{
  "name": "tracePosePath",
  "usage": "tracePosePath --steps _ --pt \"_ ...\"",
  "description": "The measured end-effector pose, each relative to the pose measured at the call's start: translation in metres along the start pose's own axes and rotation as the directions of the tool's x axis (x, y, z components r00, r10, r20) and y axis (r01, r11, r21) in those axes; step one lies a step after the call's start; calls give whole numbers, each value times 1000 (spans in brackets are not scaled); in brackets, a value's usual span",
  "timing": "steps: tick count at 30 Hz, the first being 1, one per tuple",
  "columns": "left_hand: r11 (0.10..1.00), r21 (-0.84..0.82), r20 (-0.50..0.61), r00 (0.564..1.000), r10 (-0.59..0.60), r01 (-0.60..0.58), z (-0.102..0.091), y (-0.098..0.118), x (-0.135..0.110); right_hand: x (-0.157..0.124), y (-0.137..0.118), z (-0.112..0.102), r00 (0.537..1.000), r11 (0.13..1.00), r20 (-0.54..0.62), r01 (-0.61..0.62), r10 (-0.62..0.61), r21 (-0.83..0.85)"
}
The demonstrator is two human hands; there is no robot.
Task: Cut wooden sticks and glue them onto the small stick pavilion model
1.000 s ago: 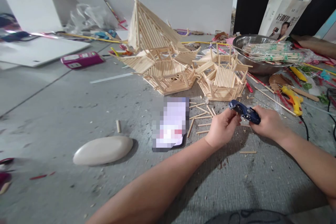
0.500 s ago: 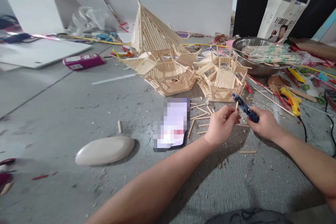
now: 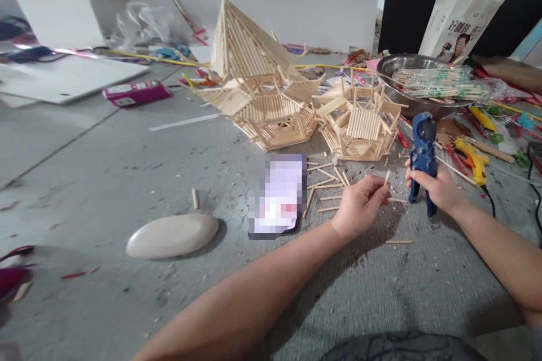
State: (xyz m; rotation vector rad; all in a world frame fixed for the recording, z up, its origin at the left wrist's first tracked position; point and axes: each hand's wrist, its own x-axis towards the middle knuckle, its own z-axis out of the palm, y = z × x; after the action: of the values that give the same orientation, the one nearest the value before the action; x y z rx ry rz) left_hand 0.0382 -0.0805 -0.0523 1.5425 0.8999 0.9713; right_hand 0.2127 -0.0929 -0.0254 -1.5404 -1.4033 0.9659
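My left hand (image 3: 359,203) pinches a short wooden stick (image 3: 386,177) between thumb and fingers, just above the grey floor. My right hand (image 3: 436,186) grips a blue cutter (image 3: 422,152) upright by its handles, its jaws pointing up. The two hands are a little apart. Several cut wooden sticks (image 3: 326,183) lie on the floor beside my left hand. Behind them stand a stick-built pagoda roof model (image 3: 254,84) and a smaller stick-built frame (image 3: 359,124).
A phone (image 3: 279,194) lies left of my left hand, a smooth pale stone (image 3: 171,235) further left. A yellow glue gun (image 3: 474,161), a metal bowl (image 3: 402,67) with packed sticks, a white bag (image 3: 466,11) and a pink box (image 3: 135,92) surround the spot.
My right hand has pulled the blue cutter away from the stick and swung it upright to the right. My left hand keeps the short stick, lowered slightly.
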Motion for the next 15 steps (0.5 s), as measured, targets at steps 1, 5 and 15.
tracePosePath --steps 1,5,15 --pt "1000 -16 -7 1000 -12 11 0 0 0 1 0 -2 1000 996 2 2 -2 87" --pt "994 -98 -20 998 -58 55 2 2 2 3 1 -4 1000 980 -4 7 -7 199" --pt "947 -273 -47 981 -187 168 -2 10 10 2 6 2 999 960 -45 -3 17 279"
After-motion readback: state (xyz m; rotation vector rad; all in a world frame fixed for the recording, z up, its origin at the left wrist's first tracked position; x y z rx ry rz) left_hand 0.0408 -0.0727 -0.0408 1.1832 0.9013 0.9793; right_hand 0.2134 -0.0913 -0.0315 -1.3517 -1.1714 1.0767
